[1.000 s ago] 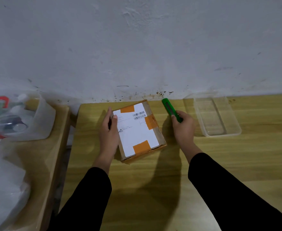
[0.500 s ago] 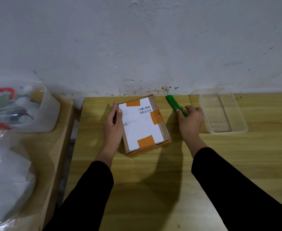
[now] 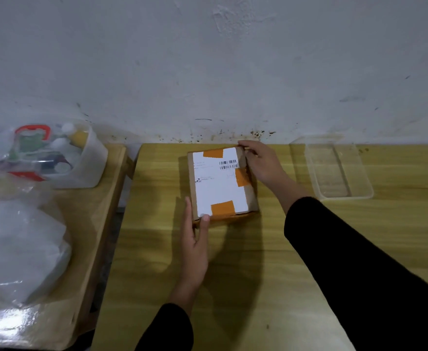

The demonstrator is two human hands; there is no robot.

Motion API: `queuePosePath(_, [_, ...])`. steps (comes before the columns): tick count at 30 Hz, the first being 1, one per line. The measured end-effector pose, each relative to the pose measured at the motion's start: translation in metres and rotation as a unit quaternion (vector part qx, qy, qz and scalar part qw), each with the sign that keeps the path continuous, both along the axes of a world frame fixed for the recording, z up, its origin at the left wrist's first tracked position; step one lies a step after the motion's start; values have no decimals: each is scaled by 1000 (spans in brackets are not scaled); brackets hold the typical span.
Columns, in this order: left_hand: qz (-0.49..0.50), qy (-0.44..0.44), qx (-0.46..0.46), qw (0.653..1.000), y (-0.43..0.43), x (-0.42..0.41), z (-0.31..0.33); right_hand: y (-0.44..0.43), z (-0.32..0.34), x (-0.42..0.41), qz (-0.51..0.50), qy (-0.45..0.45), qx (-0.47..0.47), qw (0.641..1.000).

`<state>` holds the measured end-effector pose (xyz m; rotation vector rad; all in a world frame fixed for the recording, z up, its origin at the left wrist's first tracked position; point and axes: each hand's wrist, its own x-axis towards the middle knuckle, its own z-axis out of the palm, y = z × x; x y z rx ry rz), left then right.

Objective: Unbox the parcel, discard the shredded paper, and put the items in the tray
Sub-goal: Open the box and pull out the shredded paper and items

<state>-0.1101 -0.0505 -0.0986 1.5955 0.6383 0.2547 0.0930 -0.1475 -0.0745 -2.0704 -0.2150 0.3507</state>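
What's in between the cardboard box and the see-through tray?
In the head view, only the person's right hand and its forearm lie between the box and the clear tray. Otherwise that stretch of wooden table is bare.

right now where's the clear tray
In the head view the clear tray sits empty on the wooden table at the right, against the wall, just right of the right hand and the parcel.

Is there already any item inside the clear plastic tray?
No, the clear tray at the right of the table shows only its bare bottom, and the parcel is still taped shut.
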Motion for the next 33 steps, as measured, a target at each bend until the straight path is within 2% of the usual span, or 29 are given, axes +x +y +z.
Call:
queuePosePath(6, [98, -10, 12, 995, 34, 1, 4, -44, -13, -55, -56, -56, -1, 997])
queuePosePath(9, [135, 78, 48, 987, 43, 12, 5, -63, -19, -101, -47, -98, 15, 994])
queuePosePath(11, [152, 108, 38, 982, 40, 18, 12, -72, -23, -126, -57, -139, 12, 989])
queuePosePath(15, [137, 82, 10, 987, 19, 9, 27, -84, -23, -155, -73, -206, -14, 976])
queuePosePath(18, [123, 36, -37, 991, 5, -15, 24, -85, -17, -158, 7, -242, -35, 970])
queuePosePath(21, [118, 1, -84, 989, -5, -31, 19, -85, -14, -152, 100, -248, -46, 963])
queuePosePath(23, [109, -8, -117, 987, -5, -31, 18, -86, -14, -145, 124, -243, -50, 961])
queuePosePath(29, [39, -1, -124, 992, 14, -27, 20, -85, -9, -133, 149, -194, -16, 970])
queuePosePath(33, [30, -5, -143, 989, 18, -24, 18, -79, -8, -131, 126, -161, 11, 979])
